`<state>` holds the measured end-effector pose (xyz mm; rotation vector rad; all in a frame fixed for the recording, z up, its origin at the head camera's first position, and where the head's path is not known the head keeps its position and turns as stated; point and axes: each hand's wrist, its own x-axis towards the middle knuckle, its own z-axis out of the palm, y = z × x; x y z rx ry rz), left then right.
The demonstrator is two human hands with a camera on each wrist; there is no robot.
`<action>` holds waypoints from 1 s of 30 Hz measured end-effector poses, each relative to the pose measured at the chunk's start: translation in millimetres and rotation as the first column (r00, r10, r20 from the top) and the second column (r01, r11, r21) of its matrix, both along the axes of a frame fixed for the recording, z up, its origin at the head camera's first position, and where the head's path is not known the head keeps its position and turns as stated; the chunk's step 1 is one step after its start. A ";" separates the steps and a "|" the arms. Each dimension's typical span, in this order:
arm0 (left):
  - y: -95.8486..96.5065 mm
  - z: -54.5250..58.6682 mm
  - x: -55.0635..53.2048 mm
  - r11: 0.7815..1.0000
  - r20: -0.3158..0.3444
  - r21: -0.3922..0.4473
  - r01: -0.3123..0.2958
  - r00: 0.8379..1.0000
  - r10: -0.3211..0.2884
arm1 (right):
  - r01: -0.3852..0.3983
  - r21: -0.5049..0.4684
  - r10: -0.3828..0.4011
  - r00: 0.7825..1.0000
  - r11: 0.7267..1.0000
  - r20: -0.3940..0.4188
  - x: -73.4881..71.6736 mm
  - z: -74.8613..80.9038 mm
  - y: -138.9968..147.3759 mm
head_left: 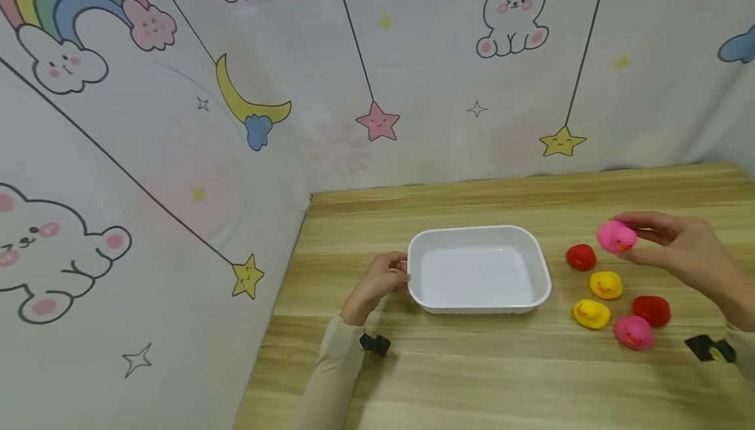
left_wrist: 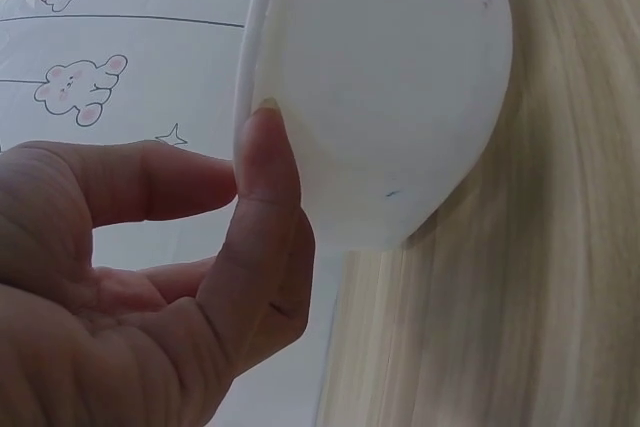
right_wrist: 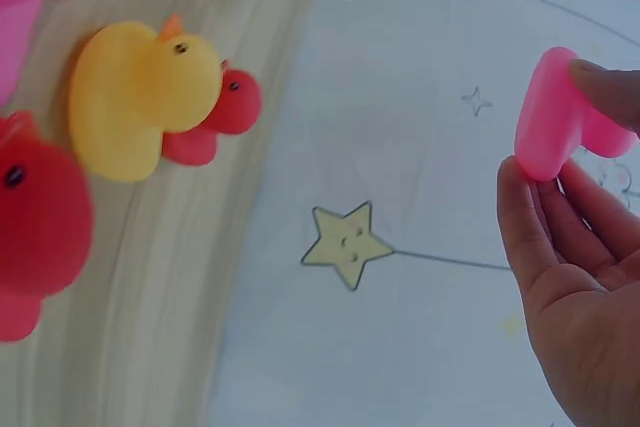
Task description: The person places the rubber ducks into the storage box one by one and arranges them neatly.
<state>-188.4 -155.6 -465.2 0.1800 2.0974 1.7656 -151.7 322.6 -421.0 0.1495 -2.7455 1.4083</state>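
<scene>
A white rectangular basin [head_left: 478, 276] with nothing inside stands on the wooden table. My left hand [head_left: 380, 282] is at its left end; in the left wrist view the thumb and fingers of that hand [left_wrist: 170, 277] pinch the basin's rim [left_wrist: 245, 77]. Over on the right, my right hand [head_left: 678, 246] holds a pink rubber duck [head_left: 616, 237] above the table, pinched between thumb and fingertips, as the right wrist view shows with the duck [right_wrist: 555, 117]. Below it lie a red duck [head_left: 581, 257], a yellow duck [head_left: 606, 284] and others.
Another yellow duck [head_left: 592, 314], a second red duck [head_left: 651, 311] and a second pink duck [head_left: 634, 332] sit to the basin's right on the table [head_left: 472, 371]. A white cloth [head_left: 442, 69] printed with cartoon figures hangs behind and along the left.
</scene>
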 end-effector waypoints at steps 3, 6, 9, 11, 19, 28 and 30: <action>-0.5 -1.1 -0.1 1.000 -0.007 0.012 -0.007 1.000 0.007 | -0.048 -0.011 0.048 0.999 0.999 -0.019 -4.1 5.4 -8.7; -0.9 -1.6 -0.9 1.000 -0.014 0.009 -0.018 1.000 0.018 | -0.107 -0.033 0.105 0.993 0.994 -0.047 -9.1 8.6 -18.4; -1.5 -1.2 -0.9 1.000 -0.016 0.001 -0.031 0.999 0.031 | -0.156 -0.056 0.151 0.986 0.986 -0.075 -13.7 12.2 -29.5; -1.7 -1.3 -0.7 0.999 -0.012 -0.002 -0.035 0.999 0.035 | -0.178 -0.067 0.172 0.982 0.982 -0.083 -16.2 14.3 -37.0; -0.9 -7.3 -1.0 1.000 -0.016 0.002 -0.025 1.000 0.025 | -0.199 -0.055 0.197 0.980 0.978 -0.032 -28.1 22.6 -67.2; -1.4 -8.7 -3.3 1.000 -0.014 0.009 -0.016 1.000 0.016 | -0.272 -0.026 0.272 0.962 0.962 -0.016 -45.2 31.8 -98.0; -2.8 -6.6 -3.5 1.000 -0.012 0.003 -0.021 1.000 0.021 | -0.288 -0.038 0.287 0.958 0.957 -0.009 -49.2 35.3 -105.6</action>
